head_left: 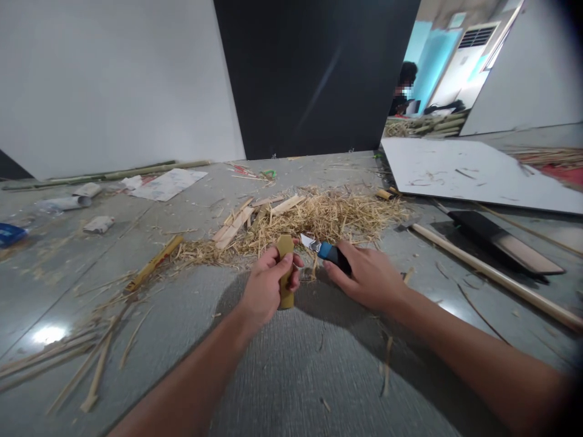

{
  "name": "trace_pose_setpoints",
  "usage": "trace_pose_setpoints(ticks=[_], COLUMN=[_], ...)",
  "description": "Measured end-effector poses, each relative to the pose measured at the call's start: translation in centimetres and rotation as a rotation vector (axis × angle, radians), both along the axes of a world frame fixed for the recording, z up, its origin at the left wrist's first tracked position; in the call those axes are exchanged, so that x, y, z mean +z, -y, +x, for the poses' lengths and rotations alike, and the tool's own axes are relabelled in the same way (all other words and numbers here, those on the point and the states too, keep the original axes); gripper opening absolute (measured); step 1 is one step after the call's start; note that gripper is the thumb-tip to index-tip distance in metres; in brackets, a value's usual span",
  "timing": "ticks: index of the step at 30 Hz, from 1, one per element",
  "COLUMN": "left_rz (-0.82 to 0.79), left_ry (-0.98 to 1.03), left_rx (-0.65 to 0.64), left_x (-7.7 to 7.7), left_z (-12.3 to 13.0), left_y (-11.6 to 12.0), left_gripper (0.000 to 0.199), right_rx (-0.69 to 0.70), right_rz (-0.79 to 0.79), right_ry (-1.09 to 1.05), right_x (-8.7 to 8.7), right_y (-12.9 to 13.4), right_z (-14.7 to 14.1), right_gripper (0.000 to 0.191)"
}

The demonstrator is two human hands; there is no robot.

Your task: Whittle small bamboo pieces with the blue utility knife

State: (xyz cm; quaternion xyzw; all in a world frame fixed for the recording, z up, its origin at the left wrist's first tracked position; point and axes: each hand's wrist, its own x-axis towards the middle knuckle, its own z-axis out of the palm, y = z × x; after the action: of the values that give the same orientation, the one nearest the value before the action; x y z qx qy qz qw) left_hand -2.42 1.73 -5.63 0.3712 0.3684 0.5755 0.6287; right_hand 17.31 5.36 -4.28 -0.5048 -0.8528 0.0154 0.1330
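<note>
My left hand (pixel 272 279) is closed around a short yellowish bamboo piece (pixel 286 247), held upright with its pointed top showing above the thumb. In my right hand (pixel 364 270) sits a utility knife (pixel 334 255) with a blue and black handle. Its bare blade (pixel 308 242) points left towards the bamboo piece, with a small gap between them. Just beyond both hands a heap of straw-coloured shavings (pixel 346 215) covers the floor, and several flat pale strips (pixel 237 224) lie on its left part.
To the left, a yellow stick (pixel 155 264) and thin bamboo strips (pixel 59 355) lie on the grey floor. Right are a long pole (pixel 492 267), a black flat object (pixel 501 243) and a white board (pixel 478 176). Tall panels (pixel 314 79) stand behind; a person (pixel 405 91) is farther back.
</note>
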Motion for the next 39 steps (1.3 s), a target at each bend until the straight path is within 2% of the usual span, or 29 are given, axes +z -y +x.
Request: trace_pose_setpoints(ticks=[5,8,13,21,26,32,39], left_rz=[-0.039,-0.036,-0.001,0.017,0.029,0.067,0.085], left_ry=[0.070,0.048,0.022,0.009,-0.004,-0.017,-0.069], left_rx=[-0.054,-0.054,-0.043,-0.028,-0.038,-0.054,-0.069], left_x=[0.1,0.1,0.2,0.0,-0.3,-0.5,-0.9], left_z=[0.2,0.3,0.2,0.3,0.2,0.1,-0.1], left_y=[0.3,0.3,0.1,0.1,0.0,0.0,-0.2], left_gripper=[0.015,0.012,0.017,0.022,0.020,0.030,0.027], right_rx=[0.082,0.076,0.017,0.017,-0.045,-0.128,-0.123], right_rz=[-0.010,-0.027,-0.034,-0.046,-0.052,-0.055,-0.071], right_ry=[-0.032,-0.037,-0.042,-0.022,-0.018,-0.031,-0.026], right_x=[0.0,-0.1,-0.2,-0.3,-0.3,-0.4,-0.5], right_y=[0.2,0.1,0.0,-0.1,-0.1,-0.2,-0.1], right_z=[0.0,-0.1,-0.3,-0.2,-0.2,-0.3,-0.4], right_gripper=[0.034,0.033,0.033,0.033,0.036,0.035,0.037])
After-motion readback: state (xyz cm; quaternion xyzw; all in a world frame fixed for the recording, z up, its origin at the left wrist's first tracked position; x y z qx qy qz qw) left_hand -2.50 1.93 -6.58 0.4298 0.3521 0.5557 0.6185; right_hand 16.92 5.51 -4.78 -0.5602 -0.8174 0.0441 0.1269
